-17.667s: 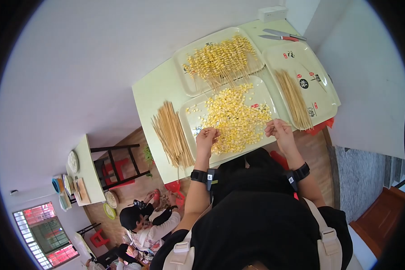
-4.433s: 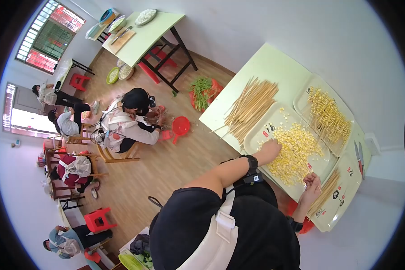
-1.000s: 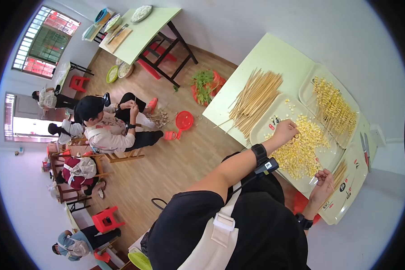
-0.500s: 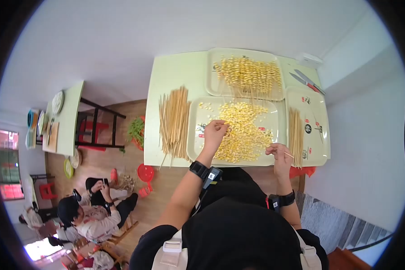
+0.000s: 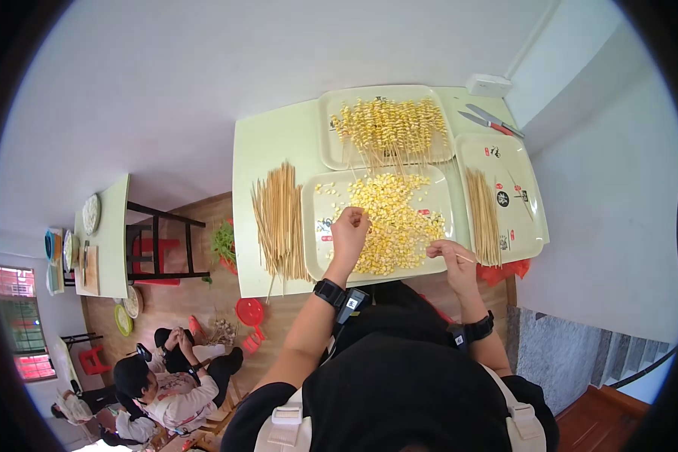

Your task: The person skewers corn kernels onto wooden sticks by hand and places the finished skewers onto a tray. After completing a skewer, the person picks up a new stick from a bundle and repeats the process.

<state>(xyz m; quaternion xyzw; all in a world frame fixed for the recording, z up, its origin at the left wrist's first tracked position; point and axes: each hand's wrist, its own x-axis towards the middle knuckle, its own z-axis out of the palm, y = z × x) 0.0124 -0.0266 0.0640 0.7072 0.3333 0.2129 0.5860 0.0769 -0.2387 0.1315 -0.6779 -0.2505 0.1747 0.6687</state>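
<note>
Small yellow pieces that look like corn kernels (image 5: 390, 252) lie heaped across the near cream tray (image 5: 314, 260). My left hand (image 5: 349, 235) is over the left part of the heap, its fingers pinched together; what is between the fingertips is too small to make out. At the tray's right edge, my right hand (image 5: 455, 264) grips a thin wooden skewer (image 5: 465, 258) that sticks out past the fingers. Behind, a second tray (image 5: 330, 156) carries rows of filled skewers (image 5: 390, 126) threaded with yellow pieces.
Bare skewers (image 5: 280, 218) are piled on the table's left. More skewers (image 5: 482, 215) lie on the right tray (image 5: 523, 241). Two knives (image 5: 493, 120) rest at the far right corner. A seated person (image 5: 177, 384) is at the lower left, near a red basin (image 5: 249, 310).
The camera view has shifted, so the table appears further left. My left hand remains pinched over the yellow pieces, and my right hand still grips the skewer near the tray's right edge.
</note>
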